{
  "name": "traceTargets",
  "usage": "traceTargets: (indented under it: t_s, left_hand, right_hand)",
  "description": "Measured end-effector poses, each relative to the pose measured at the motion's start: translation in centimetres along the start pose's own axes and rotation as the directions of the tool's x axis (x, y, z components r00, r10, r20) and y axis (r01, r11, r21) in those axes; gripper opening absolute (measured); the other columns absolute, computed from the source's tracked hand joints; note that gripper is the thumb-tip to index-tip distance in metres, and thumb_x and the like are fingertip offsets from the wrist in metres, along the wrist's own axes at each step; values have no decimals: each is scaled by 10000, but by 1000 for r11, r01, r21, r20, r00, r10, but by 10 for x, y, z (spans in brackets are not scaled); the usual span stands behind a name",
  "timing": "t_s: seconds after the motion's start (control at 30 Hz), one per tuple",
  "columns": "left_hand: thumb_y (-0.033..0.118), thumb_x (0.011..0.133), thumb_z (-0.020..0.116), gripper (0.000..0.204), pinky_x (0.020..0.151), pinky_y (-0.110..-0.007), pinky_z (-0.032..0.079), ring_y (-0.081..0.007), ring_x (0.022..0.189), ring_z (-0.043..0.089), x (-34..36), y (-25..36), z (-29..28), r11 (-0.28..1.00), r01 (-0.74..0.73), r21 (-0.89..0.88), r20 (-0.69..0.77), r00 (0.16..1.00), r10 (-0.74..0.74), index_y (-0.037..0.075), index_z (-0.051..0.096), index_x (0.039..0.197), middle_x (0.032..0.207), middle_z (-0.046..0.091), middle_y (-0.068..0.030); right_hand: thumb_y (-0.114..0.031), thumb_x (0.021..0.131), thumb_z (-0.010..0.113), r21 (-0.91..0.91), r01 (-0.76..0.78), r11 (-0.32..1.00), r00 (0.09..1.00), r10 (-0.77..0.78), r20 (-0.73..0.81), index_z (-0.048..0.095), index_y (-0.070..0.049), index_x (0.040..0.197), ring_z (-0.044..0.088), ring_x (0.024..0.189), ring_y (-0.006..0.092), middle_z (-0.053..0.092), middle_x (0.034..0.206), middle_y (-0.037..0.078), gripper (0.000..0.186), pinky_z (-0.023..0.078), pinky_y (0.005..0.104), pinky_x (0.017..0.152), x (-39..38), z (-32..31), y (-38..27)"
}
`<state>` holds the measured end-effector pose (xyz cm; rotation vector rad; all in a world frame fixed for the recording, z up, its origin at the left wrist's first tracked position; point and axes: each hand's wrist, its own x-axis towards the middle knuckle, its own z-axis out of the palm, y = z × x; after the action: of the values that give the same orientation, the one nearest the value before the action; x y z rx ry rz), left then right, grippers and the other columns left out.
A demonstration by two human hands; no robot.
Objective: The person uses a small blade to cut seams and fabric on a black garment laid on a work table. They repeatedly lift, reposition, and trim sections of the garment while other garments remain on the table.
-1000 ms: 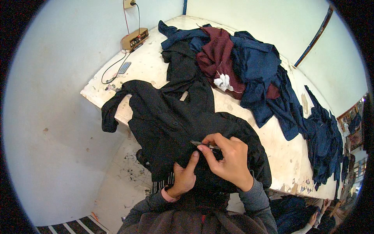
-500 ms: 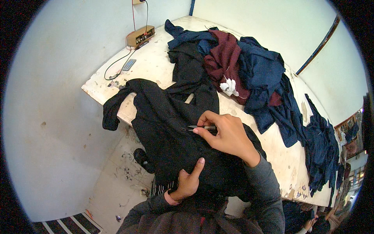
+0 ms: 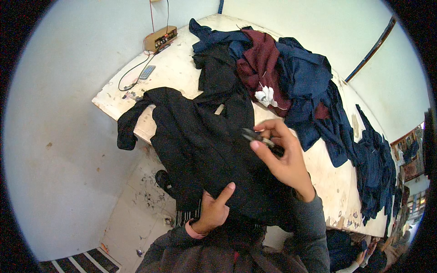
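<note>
A black garment is spread over the near edge of the table and hangs down toward me. My left hand grips its lower part, with the thumb lying on top and the fingers underneath, hidden by cloth. Above the garment's right side, my right hand is closed around small thread snips. The snips' blades point to the upper left, slightly blurred, and appear lifted off the cloth.
The pale worktable carries a maroon garment, navy garments and a white scrap. At the back left are a brown radio-like box with cables and a remote control. Another person's hand shows at lower right.
My right hand has drawn the snips up and to the right, away from the middle of the cloth. My left hand still grips the garment, nearly in the same place.
</note>
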<state>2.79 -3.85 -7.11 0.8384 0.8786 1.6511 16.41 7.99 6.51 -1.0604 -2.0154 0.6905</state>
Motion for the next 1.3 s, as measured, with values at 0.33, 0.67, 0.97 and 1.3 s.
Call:
traceTargets:
  t_s: [0.33, 0.67, 0.97, 1.3]
  left_hand:
    - [-44, 926, 526, 497, 1054, -508, 485, -320, 1216, 602, 15, 47, 17, 806, 276, -523, 33, 952, -304, 80, 483, 1405, 1338, 604, -154]
    - [-23, 952, 518, 455, 1022, -481, 521, -306, 1171, 633, 14, 45, 18, 815, 252, -522, 40, 962, -272, 76, 488, 1395, 1301, 626, -148]
    - [-23, 957, 510, 440, 1011, -470, 531, -303, 1171, 632, 15, 42, 22, 803, 265, -533, 56, 959, -279, 77, 499, 1386, 1306, 622, -152]
    - [-24, 960, 502, 418, 996, -478, 546, -312, 1132, 653, 14, 40, 20, 788, 260, -559, 47, 958, -284, 59, 503, 1370, 1273, 640, -153]
  right_hand:
    - [-172, 774, 806, -234, 54, 971, 986, -88, -139, 679, -96, 1010, 628, 754, 229, 683, 913, 52, 278, 411, 336, 646, -69, 0, 5]
    - [-159, 765, 802, -264, 201, 943, 964, -238, -116, 700, -114, 978, 659, 705, 183, 717, 873, 21, 240, 376, 326, 618, -81, 9, 11]
    - [-170, 793, 783, -226, 171, 959, 970, -204, -131, 702, -114, 956, 654, 684, 182, 707, 847, 19, 191, 371, 329, 607, -82, 9, 11]
    - [-188, 796, 781, -290, 209, 934, 953, -261, -151, 703, -115, 956, 655, 691, 186, 715, 873, 16, 192, 374, 331, 607, -85, 10, 17]
